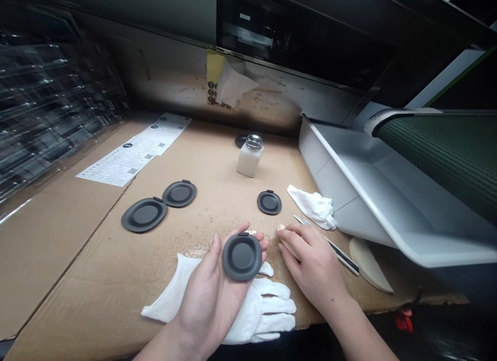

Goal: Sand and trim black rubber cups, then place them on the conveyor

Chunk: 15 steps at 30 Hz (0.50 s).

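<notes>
A dark grey lid-like piece [242,256] with a small tab lies in my left hand [212,293], which is palm up with the fingers beneath and behind it. My right hand [314,262], just to the right, has its fingers closed round a cream-coloured piece [288,242], mostly hidden by the fingers. Below my left hand a white glove [267,312] is spread on the cardboard. Beside my right hand lie metal-tipped tweezers [301,219] and a black-and-white slim tool [345,258], partly covered by the hand. A similar dark piece [269,202] lies farther ahead.
Two more dark pieces [144,215] lie at the left. A white bottle with a metal top [250,156] stands behind. A crumpled white cloth [313,205], a cream pad [370,265] and a grey bin [349,195] are at the right. Printed sheets [135,151] lie at the left.
</notes>
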Each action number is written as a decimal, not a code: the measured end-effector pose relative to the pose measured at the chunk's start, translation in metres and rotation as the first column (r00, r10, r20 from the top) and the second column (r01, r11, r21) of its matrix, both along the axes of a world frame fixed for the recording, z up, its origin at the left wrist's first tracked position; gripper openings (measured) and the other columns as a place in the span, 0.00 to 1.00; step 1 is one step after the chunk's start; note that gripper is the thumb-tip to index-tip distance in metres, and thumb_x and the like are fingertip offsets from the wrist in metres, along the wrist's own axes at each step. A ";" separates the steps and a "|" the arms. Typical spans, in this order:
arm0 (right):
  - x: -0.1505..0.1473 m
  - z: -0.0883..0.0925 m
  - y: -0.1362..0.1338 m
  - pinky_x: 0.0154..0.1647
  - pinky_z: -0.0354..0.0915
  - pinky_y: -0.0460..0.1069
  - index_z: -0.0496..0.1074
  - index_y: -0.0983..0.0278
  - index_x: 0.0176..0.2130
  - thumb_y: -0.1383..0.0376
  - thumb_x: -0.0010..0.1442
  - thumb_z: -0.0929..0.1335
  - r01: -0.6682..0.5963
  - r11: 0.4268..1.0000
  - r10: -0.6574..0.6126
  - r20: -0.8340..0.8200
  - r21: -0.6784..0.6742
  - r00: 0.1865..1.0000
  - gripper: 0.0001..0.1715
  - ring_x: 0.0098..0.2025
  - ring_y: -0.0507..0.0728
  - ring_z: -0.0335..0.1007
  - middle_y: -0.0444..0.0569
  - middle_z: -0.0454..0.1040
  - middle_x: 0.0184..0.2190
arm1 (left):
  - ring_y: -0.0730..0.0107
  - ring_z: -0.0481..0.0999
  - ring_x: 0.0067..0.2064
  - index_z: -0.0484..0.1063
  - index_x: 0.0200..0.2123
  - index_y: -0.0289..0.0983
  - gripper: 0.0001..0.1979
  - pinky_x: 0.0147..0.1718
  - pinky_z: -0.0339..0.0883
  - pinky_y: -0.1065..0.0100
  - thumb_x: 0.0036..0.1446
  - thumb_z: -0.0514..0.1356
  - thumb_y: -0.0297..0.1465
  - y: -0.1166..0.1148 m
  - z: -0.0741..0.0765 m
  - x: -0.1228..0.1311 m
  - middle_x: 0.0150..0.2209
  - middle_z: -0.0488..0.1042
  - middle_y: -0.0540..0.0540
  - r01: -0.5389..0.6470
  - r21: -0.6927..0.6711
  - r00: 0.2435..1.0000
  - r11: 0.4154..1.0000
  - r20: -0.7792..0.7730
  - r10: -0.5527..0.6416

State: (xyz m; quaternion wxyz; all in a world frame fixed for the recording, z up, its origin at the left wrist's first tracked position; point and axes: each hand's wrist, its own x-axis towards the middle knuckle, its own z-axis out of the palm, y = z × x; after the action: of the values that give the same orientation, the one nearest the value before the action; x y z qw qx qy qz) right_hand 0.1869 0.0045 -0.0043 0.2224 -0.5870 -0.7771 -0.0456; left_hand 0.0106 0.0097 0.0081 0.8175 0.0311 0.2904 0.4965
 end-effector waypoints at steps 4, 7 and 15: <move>0.001 -0.002 -0.001 0.40 0.62 0.52 0.69 0.61 0.42 0.68 0.59 0.61 -0.023 1.000 0.023 -0.006 0.002 1.000 0.12 0.40 0.56 0.64 0.49 0.69 0.38 | 0.49 0.69 0.52 0.59 0.55 0.26 0.22 0.50 0.64 0.55 0.58 0.51 0.28 0.000 0.001 -0.001 0.48 0.71 0.27 -0.003 -0.041 1.000 0.999 -0.018 0.002; 0.001 -0.003 -0.005 0.39 0.62 0.52 0.69 0.61 0.42 0.69 0.58 0.62 -0.039 0.999 0.039 0.010 -0.028 0.999 0.11 0.40 0.56 0.63 0.50 0.69 0.39 | 0.49 0.69 0.52 0.60 0.55 0.26 0.22 0.50 0.64 0.55 0.57 0.52 0.29 0.000 0.002 -0.001 0.48 0.71 0.27 0.006 -0.069 1.000 0.998 -0.010 -0.007; 0.002 0.006 -0.011 0.39 0.62 0.51 0.68 0.61 0.42 0.68 0.59 0.63 -0.121 0.992 0.111 -0.171 -0.047 0.979 0.10 0.38 0.55 0.65 0.48 0.71 0.36 | 0.58 0.69 0.52 0.65 0.52 0.33 0.20 0.54 0.57 0.54 0.57 0.52 0.32 -0.001 -0.002 -0.003 0.46 0.74 0.34 0.037 -0.026 0.996 0.999 0.077 -0.035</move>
State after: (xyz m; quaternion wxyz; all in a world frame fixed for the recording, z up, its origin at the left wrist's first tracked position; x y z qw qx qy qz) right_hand 0.1893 -0.0064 0.0015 0.2725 -0.5485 -0.7895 0.0394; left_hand 0.0074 0.0089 0.0057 0.8371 0.0060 0.2652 0.4784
